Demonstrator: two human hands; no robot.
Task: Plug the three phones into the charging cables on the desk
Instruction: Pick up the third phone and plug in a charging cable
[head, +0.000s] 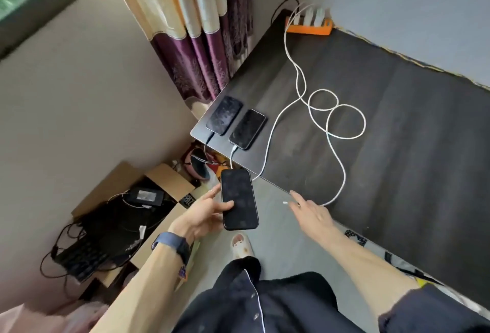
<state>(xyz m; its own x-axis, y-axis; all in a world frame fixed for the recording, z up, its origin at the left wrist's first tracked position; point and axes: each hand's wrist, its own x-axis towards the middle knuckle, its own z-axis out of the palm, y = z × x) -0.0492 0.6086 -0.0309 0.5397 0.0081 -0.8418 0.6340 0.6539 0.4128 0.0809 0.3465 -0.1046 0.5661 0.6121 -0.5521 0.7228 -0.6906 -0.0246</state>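
**Desk charging station: two phones cabled, one in hand**

- Desk (pixel 397 133): dark top, set against a pale wall.
- Power strip (pixel 309 27): orange, at the far corner of the desk, with white adapters plugged into it. White cables run from it across the desktop.
- First phone (pixel 224 115): face up at the near-left corner of the desk. A cable enters its near end and drops over the edge.
- Second phone (pixel 247 129): face up just beside the first and parallel to it. A white cable (pixel 233 152) is plugged into its near end.
- Third phone (pixel 239 199): dark screen up, off the desk and in the air over the floor, just short of the desk edge.
- Left hand (pixel 204 213): grips the third phone by its left side, thumb across the screen and fingers beneath. A dark band sits on the wrist.
- Free cable (pixel 336 120): white, lying in two loops on the desk, then curving to the front edge.
- Plug (pixel 285 203): white tip of the free cable, unconnected and well apart from the third phone.
- Right hand (pixel 310 212): index finger straight, the lower fingers holding the free cable just behind the plug. The grip is partly hidden.
- Also present: curtain (pixel 201 40), cardboard box (pixel 164 181), keyboard (pixel 79 255).
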